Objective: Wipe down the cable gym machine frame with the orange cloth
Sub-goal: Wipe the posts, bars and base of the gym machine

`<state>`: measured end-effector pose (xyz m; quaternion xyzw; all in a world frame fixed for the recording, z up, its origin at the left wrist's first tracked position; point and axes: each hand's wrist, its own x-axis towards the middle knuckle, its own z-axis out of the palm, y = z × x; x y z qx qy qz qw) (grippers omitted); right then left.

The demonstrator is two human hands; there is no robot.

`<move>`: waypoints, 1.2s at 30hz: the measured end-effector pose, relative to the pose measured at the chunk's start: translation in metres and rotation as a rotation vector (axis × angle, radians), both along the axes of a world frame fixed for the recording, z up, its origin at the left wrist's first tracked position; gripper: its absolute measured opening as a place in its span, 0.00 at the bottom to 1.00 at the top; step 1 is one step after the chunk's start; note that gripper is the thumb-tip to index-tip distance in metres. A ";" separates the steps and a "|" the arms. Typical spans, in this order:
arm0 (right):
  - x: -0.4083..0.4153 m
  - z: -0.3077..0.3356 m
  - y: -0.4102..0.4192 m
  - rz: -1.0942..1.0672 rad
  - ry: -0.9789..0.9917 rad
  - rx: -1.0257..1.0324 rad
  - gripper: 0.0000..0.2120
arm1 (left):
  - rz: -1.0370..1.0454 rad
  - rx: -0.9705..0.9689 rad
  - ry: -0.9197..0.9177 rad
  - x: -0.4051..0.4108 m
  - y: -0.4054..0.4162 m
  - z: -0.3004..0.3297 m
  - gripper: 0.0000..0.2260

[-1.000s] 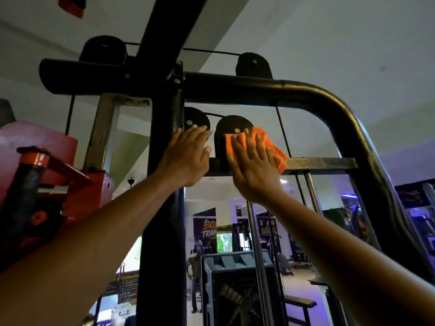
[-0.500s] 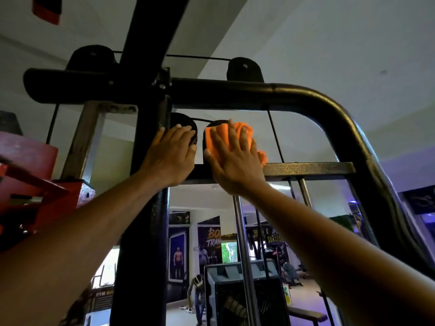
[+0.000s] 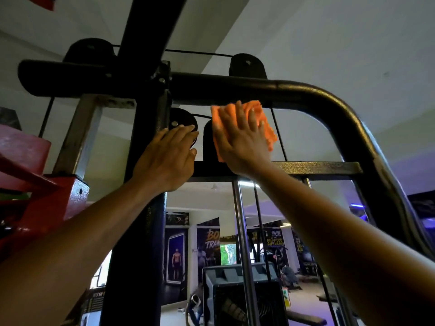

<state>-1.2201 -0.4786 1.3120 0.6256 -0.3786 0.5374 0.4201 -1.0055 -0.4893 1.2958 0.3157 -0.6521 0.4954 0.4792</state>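
The black cable machine frame [image 3: 306,92] rises overhead, with a curved top tube, a thick upright post [image 3: 138,208] and a flat crossbar [image 3: 317,169]. My right hand [image 3: 240,142] presses the orange cloth [image 3: 263,121] flat against a black pulley [image 3: 208,142] just above the crossbar, fingers straight and spread. My left hand [image 3: 167,156] rests flat against the neighbouring pulley [image 3: 181,121] beside the upright post, holding nothing. The cloth's right edge hangs past my fingers, close to a thin cable [image 3: 279,137].
A red machine part [image 3: 35,184] juts in at the left. Chrome guide rods [image 3: 242,243] drop from the crossbar towards a weight stack housing [image 3: 235,297]. Two more pulleys [image 3: 246,64] sit on the top tube. Posters and gym equipment fill the room behind.
My right hand has slid the cloth up and to the right over the pulley. My left hand stays on the left pulley. The view has tilted slightly.
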 end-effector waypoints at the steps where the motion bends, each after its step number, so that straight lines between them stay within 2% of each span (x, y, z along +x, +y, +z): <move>1: 0.004 -0.003 -0.008 -0.049 0.029 0.028 0.35 | -0.004 0.001 0.006 -0.001 0.001 -0.001 0.24; 7: -0.015 -0.044 -0.016 -0.079 0.113 0.024 0.33 | -0.023 0.026 -0.016 -0.001 0.002 -0.003 0.26; 9: -0.029 -0.044 -0.010 -0.025 0.143 0.007 0.31 | -0.029 0.037 -0.034 -0.001 0.003 -0.004 0.27; 13: -0.025 -0.008 0.003 0.148 -0.016 -0.040 0.28 | -0.060 0.043 -0.041 0.000 0.005 -0.003 0.26; 18: -0.005 -0.009 -0.020 -0.022 0.058 0.076 0.32 | -0.094 0.055 -0.018 0.001 0.008 -0.006 0.26; 21: -0.010 -0.025 -0.009 -0.060 0.066 0.042 0.30 | -0.112 0.061 -0.028 0.002 0.009 -0.008 0.26; 25: -0.029 -0.036 0.010 -0.131 0.231 -0.049 0.23 | -0.128 0.084 -0.024 0.001 0.012 -0.009 0.25; 28: -0.030 -0.027 0.027 -0.088 0.148 -0.137 0.22 | -0.177 0.109 0.022 0.001 0.015 -0.009 0.24; 30: -0.021 -0.027 0.021 -0.060 0.041 -0.027 0.27 | -0.175 0.107 0.014 0.001 0.016 -0.009 0.24; 32: -0.008 -0.046 -0.001 -0.086 0.066 0.097 0.30 | -0.155 0.096 -0.002 0.001 0.015 -0.010 0.24; 36: -0.012 -0.088 -0.013 -0.130 0.163 0.008 0.29 | -0.135 0.087 -0.036 0.002 0.013 -0.011 0.25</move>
